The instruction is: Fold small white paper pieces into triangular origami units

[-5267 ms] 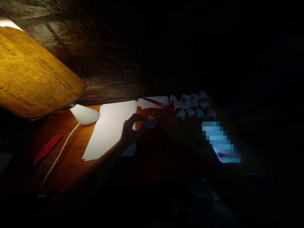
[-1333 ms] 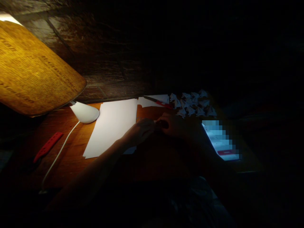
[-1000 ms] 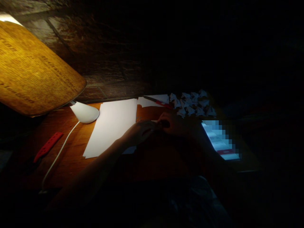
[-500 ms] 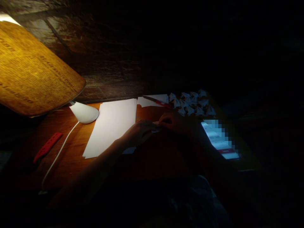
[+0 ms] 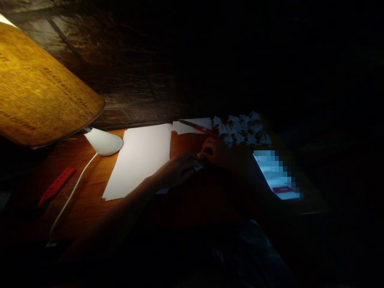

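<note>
A small piece of white paper (image 5: pixel 198 166) is pinched between my two hands over the wooden table (image 5: pixel 99 180). My left hand (image 5: pixel 178 168) is closed on its left side, the forearm crossing a stack of white paper sheets (image 5: pixel 144 156). On the other side my right hand (image 5: pixel 217 151) grips the paper with bent fingers, mostly in shadow. Folded white paper pieces (image 5: pixel 240 128), several of them, lie in rows just beyond my right hand. A knife with a red handle (image 5: pixel 196 126) rests on smaller paper sheets (image 5: pixel 183 128) behind my hands.
A lamp with a printed yellow shade (image 5: pixel 45 88) and white base (image 5: pixel 105 143) stands at left, its white cord (image 5: pixel 70 194) running to the front edge. A red-handled tool (image 5: pixel 57 186) lies further left. A lit screen (image 5: pixel 274 176) lies at right. Behind is a wall (image 5: pixel 126 64).
The small paper has turned and now shows a pointed corner below my fingers. My right hand has risen slightly and curled more. The whole view has shifted a little.
</note>
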Demonstrator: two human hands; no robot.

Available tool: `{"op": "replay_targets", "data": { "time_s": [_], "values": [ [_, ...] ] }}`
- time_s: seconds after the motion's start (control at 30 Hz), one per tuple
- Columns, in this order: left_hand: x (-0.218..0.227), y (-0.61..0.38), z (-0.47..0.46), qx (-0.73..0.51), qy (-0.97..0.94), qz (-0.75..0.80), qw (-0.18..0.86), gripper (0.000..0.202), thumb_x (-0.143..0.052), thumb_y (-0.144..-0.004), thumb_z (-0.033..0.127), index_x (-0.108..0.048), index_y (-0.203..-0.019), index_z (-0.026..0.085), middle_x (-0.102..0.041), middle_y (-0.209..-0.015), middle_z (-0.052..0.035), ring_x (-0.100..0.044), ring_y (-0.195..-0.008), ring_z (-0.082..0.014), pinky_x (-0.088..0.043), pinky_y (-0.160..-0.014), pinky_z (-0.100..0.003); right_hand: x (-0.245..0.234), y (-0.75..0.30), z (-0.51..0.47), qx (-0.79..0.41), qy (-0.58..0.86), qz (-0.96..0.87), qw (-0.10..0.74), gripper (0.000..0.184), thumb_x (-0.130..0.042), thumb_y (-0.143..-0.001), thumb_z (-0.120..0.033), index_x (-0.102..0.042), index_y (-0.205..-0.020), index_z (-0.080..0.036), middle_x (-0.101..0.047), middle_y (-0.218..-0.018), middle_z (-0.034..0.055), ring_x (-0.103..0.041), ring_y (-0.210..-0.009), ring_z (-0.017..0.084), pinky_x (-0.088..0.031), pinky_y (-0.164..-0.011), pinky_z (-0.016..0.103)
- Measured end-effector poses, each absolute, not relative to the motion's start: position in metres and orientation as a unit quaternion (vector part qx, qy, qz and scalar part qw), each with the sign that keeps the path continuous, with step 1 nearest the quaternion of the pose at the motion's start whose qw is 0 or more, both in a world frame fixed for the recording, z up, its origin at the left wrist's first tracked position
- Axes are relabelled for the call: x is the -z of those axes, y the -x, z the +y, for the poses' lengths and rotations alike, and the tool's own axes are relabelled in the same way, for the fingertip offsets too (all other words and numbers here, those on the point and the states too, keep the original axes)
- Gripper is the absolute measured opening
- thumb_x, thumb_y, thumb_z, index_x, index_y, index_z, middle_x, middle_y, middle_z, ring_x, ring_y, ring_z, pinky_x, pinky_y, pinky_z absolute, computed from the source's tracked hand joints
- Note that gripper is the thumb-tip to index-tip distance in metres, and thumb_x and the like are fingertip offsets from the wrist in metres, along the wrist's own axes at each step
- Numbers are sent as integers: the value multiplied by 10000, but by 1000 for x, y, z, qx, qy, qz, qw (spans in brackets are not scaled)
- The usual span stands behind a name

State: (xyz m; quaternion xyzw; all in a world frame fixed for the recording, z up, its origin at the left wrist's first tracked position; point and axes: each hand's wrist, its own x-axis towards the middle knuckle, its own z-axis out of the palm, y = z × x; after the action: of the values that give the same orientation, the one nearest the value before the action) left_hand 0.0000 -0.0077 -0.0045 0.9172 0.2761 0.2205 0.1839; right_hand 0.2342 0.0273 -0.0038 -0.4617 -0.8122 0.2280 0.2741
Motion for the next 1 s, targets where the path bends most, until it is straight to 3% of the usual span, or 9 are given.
{"op": "replay_targets", "data": {
  "time_s": [0.17, 0.37, 0.63, 1.0],
  "values": [
    [0, -1, -9, -217, -921, 266, 183, 281, -579, -976, 141, -721, -1197, 240, -736, -1209, -79, -659, -1162, -258, -563, -1019, -472, 1, -232, 25, -221, 479, -809, 260, 69, -729, -864, -131, -708, -803, -156, -663, -1022, 87, -622, -911, 191, -476, -799, 334],
    [-1, -1, -9, -213, -920, 267, 191, 368, -566, -960, 116, -704, -1275, 246, -728, -1259, -91, -657, -1206, -264, -563, -1030, -483, 5, -227, 22, -202, 498, -801, 262, 65, -719, -865, -156, -687, -812, -174, -642, -1071, 90, -610, -917, 201, -489, -805, 354],
    [-2, -1, -10, -201, -921, 276, 189, 299, -582, -955, 134, -724, -1199, 231, -745, -1176, -86, -687, -1109, -260, -592, -965, -458, 5, -222, 21, -185, 518, -794, 260, 57, -713, -883, -168, -691, -831, -172, -640, -1059, 97, -607, -926, 212, -476, -793, 353],
    [-3, -2, -12, -202, -919, 280, 192, 316, -589, -959, 114, -722, -1216, 241, -663, -1309, -105, -633, -1231, -273, -571, -1045, -488, 5, -224, 20, -200, 492, -804, 268, 83, -657, -957, -229, -726, -934, -189, -648, -1032, 66, -597, -859, 184, -410, -722, 317]
  ]
}}
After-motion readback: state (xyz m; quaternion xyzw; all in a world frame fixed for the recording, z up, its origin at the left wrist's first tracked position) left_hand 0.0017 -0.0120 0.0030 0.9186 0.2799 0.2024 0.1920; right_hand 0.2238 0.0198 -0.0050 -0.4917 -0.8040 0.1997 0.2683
